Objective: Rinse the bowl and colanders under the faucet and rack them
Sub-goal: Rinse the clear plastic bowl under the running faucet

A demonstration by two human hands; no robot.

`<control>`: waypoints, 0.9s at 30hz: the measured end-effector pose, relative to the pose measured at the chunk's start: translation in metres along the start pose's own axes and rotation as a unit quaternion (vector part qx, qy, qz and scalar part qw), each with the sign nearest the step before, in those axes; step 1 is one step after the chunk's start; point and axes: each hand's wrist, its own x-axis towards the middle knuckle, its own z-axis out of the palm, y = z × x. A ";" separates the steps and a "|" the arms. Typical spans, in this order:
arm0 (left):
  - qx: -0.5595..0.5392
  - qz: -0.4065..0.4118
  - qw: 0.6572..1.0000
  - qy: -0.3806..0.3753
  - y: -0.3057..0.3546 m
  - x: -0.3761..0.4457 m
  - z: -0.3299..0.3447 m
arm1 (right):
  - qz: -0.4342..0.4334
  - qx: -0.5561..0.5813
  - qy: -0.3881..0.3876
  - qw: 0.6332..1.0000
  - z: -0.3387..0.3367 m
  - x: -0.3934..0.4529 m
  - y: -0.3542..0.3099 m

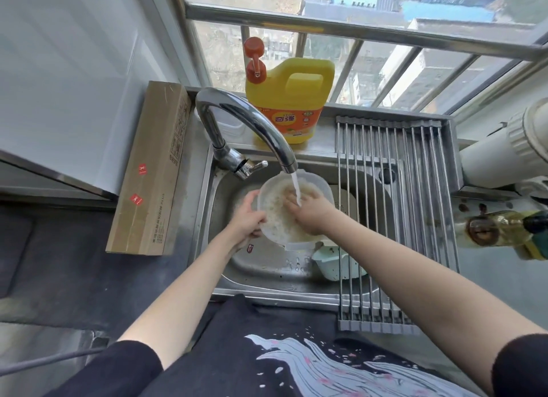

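A clear plastic bowl (277, 209), cloudy inside, is tilted over the steel sink (261, 266) under the running faucet (252, 123). My left hand (247, 223) grips its left rim. My right hand (311, 215) is inside the bowl with fingers spread against its wall, and the water stream falls on it. A pale green colander (332, 263) lies in the sink at the lower right, partly under the rack. Another clear piece (299, 246) pokes out just below the bowl. The roll-up steel rack (394, 218) spans the sink's right half and holds nothing.
A yellow detergent jug (289, 100) with an orange pump stands on the ledge behind the faucet. A long cardboard box (151, 171) lies left of the sink. A white cylinder (504, 150) and an oil bottle (504, 230) sit at the right.
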 end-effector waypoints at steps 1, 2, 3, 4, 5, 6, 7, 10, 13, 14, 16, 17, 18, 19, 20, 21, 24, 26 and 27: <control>-0.013 -0.004 1.000 -0.002 -0.002 0.001 0.000 | -0.021 -0.023 -0.050 0.998 0.002 0.001 -0.003; -0.021 -0.008 1.000 -0.005 -0.004 0.002 0.000 | -0.045 -0.032 -0.094 0.994 0.002 0.000 -0.005; -0.025 -0.013 1.000 -0.011 -0.006 0.003 0.001 | -0.051 -0.023 -0.112 0.992 -0.002 -0.002 -0.002; -0.025 -0.015 0.999 -0.016 -0.006 0.003 0.002 | -0.035 -0.023 -0.098 0.994 -0.005 0.000 0.005; -0.027 -0.013 0.999 -0.017 -0.006 0.003 0.004 | -0.023 -0.048 -0.064 0.997 -0.007 0.003 0.010; -0.028 -0.006 1.000 -0.010 -0.004 0.003 0.005 | -0.013 -0.081 -0.047 0.995 -0.009 0.002 0.006; -0.030 -0.001 1.000 -0.001 -0.002 0.003 0.006 | -0.018 -0.113 -0.052 0.992 -0.006 0.001 0.001; -0.002 0.002 1.000 0.001 -0.001 0.002 0.003 | -0.046 -0.103 -0.136 0.984 0.011 0.000 -0.004; 0.031 0.027 0.999 0.004 -0.002 0.002 0.000 | -0.034 -0.131 -0.018 0.991 0.007 0.004 0.012; 0.036 0.037 0.999 0.011 -0.002 0.003 0.000 | -0.029 -0.135 -0.007 0.990 0.008 0.002 0.007; 0.053 0.055 0.997 0.012 -0.002 0.007 -0.001 | -0.086 -0.100 -0.050 0.990 0.017 -0.008 -0.008; 0.063 0.060 0.996 0.007 -0.002 0.007 -0.002 | -0.110 -0.087 -0.061 0.988 0.020 -0.011 -0.007; 0.069 0.061 0.996 0.000 -0.003 0.007 -0.003 | -0.115 -0.098 -0.038 0.988 0.019 -0.010 0.000; 0.073 0.062 0.995 -0.004 -0.002 0.006 -0.004 | -0.087 -0.097 0.011 0.991 0.015 -0.008 0.007; 0.074 0.065 0.995 -0.005 -0.001 0.005 -0.004 | -0.044 -0.102 0.040 0.993 0.014 -0.005 0.012; 0.076 0.069 0.995 -0.003 0.001 0.003 -0.005 | -0.028 -0.102 0.043 0.993 0.014 -0.007 0.009; 0.080 0.084 0.993 -0.011 0.004 0.004 -0.005 | -0.123 -0.111 -0.034 0.986 0.023 -0.013 -0.003; 0.084 0.084 0.993 -0.024 0.003 0.004 -0.007 | -0.131 -0.121 0.028 0.984 0.012 -0.011 0.011; 0.084 0.081 0.993 -0.025 0.004 0.004 -0.007 | -0.089 -0.114 0.061 0.988 0.006 -0.010 0.012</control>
